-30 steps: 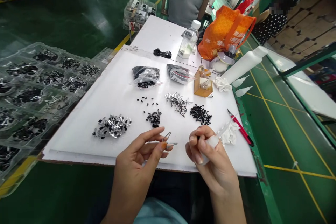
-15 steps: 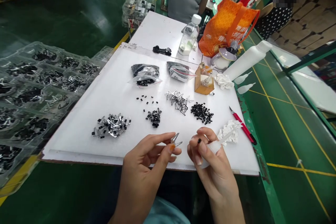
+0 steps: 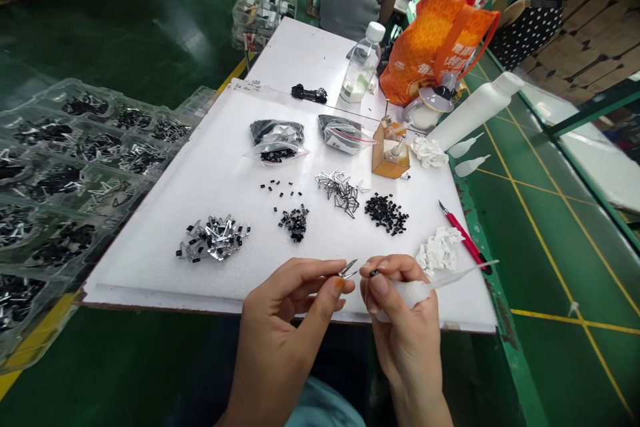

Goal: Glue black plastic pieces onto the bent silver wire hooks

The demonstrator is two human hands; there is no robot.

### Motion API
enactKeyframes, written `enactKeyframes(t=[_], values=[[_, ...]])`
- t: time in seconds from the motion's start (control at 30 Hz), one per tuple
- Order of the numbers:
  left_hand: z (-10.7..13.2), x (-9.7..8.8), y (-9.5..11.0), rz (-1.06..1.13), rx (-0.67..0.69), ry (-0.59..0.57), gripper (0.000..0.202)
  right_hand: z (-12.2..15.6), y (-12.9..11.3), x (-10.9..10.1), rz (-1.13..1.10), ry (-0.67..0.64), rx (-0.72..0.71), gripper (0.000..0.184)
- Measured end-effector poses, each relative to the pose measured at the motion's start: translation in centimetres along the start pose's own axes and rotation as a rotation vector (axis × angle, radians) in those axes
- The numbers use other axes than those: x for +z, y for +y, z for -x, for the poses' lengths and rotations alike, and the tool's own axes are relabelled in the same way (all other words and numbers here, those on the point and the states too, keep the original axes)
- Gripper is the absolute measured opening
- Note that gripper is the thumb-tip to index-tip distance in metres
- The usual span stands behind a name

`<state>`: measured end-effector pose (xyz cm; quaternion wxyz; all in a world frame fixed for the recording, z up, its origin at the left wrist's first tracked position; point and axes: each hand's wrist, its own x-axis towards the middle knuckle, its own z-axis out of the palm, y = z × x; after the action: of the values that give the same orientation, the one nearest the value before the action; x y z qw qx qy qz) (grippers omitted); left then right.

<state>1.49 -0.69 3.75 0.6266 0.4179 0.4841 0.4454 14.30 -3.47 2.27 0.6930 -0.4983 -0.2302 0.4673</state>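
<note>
My left hand [image 3: 295, 320] is closed, pinching a small V-shaped metal wire clip [image 3: 349, 269] between thumb and fingertips, its two prongs pointing right. Just beside it, my right hand [image 3: 400, 320] is closed too, with a tiny black piece [image 3: 374, 273] between thumb and forefinger. The same hand grips a white squeeze bottle [image 3: 413, 292] in its palm, and the thin nozzle points right. Beyond the hands lie a heap of loose wire clips [image 3: 343, 192], a heap of tiny black pieces [image 3: 387, 213] and a smaller black heap [image 3: 295, 222]. Clips with black pieces on them [image 3: 215, 239] are piled at left.
Two plastic bags of parts [image 3: 277, 140], a small wooden box [image 3: 390, 159] and a clear bottle [image 3: 361, 67] stand farther back. A red craft knife [image 3: 466, 237] and crumpled tissue [image 3: 437, 250] lie at right. Sectioned clear trays [image 3: 100, 193] flank the white table [image 3: 160, 240].
Both hands have come closer together, the clip now almost at the black piece. My right fingers have closed in, and the bottle's nozzle has swung from pointing up-right to lying flatter.
</note>
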Motion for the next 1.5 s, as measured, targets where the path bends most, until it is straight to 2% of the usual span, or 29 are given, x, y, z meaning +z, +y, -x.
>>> enactKeyframes(t=[0.13,0.27,0.43,0.87,1.0,1.2,1.37,1.5], values=[[0.1,0.3,0.3,0.0,-0.026,0.002,0.011,0.3,0.4,-0.4,0.035,-0.014,-0.047,0.009],[0.1,0.4,0.6,0.037,-0.036,-0.014,0.009,0.5,1.1,-0.9,0.213,-0.044,-0.166,0.008],[0.4,0.7,1.1,0.074,-0.068,-0.008,0.013,0.3,1.2,-1.3,0.343,-0.139,-0.184,0.006],[0.5,0.8,1.2,0.05,-0.083,-0.022,0.012,-0.1,1.1,-1.1,0.365,-0.112,-0.271,0.005],[0.5,0.7,1.1,0.044,-0.061,-0.022,0.014,-0.1,1.3,-1.3,0.35,-0.122,-0.255,0.006],[0.3,0.2,0.3,0.034,0.008,-0.095,0.016,-0.1,1.4,-1.3,0.315,-0.116,-0.261,0.01],[0.2,0.1,0.2,0.018,-0.001,-0.107,0.017,0.0,1.4,-1.2,0.253,-0.117,-0.226,0.018],[0.3,0.1,0.3,0.002,0.013,-0.107,0.017,-0.1,1.2,-1.4,0.25,-0.131,-0.195,0.016]])
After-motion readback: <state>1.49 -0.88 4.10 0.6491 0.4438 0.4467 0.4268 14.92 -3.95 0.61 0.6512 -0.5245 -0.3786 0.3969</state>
